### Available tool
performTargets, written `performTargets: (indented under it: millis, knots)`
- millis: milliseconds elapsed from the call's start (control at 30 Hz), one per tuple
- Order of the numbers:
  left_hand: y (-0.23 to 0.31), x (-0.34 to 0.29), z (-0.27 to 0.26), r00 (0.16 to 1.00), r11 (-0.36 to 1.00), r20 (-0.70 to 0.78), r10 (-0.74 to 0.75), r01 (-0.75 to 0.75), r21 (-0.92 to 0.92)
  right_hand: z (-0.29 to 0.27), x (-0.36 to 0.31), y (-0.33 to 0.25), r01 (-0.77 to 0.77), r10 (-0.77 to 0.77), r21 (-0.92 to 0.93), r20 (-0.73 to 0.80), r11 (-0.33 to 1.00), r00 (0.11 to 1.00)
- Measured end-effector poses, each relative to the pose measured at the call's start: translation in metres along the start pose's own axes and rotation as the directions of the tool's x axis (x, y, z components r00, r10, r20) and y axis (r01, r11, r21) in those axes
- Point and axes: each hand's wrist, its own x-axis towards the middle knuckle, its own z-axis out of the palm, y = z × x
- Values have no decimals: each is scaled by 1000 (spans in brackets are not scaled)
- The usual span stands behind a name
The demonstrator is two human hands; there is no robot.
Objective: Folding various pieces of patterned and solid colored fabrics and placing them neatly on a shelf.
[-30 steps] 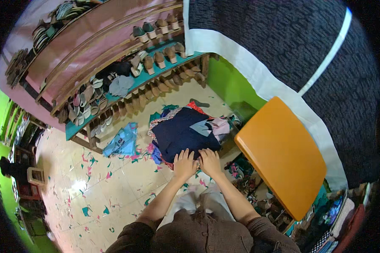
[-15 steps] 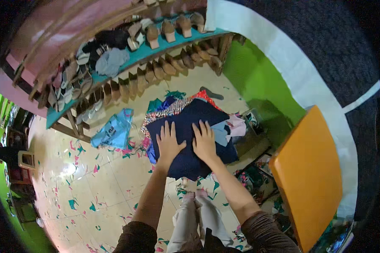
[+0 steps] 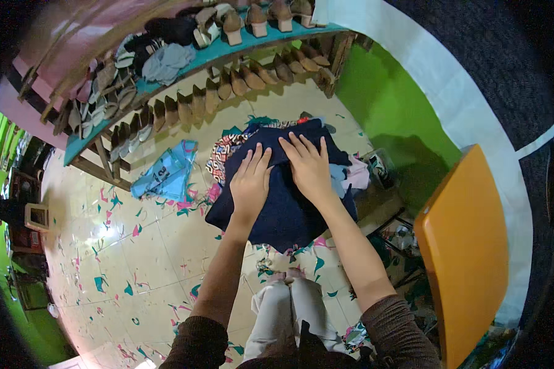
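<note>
A dark navy piece of cloth point(image 3: 277, 206) lies spread over a pile of fabric in front of me. My left hand point(image 3: 250, 181) presses flat on its left half, fingers stretched out. My right hand point(image 3: 308, 169) rests flat farther right and a little farther away, fingers apart. A fold runs through the cloth between the hands. From under its far left edge shows a patterned orange, white and black fabric point(image 3: 220, 157). Light blue and pale pink cloth point(image 3: 356, 173) sticks out at the right. What supports the pile is hidden.
A blue printed bag point(image 3: 166, 172) lies on the tiled floor to the left, among many green and pink scraps point(image 3: 129, 288). Beyond stands a teal-topped bench point(image 3: 218, 55) with shoes on it and a row of shoes point(image 3: 197, 106) beneath. An orange board point(image 3: 468, 246) rises at the right.
Both hands have slid away from me across the navy cloth. It has shifted and now covers more of the patterned fabric, with a fold raised in it. The view has tilted slightly.
</note>
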Motion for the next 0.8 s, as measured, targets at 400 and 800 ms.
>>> performTargets:
  millis: [400,800]
  knots:
    - [105,149,-180,994,993,-87,69,-77,-89,-241,101,-22,96,-102,-47,-177,994,979]
    - [142,206,-327,945,963,-237,227,-253,-87,-420,129,-76,153,-167,-67,-456,986,874]
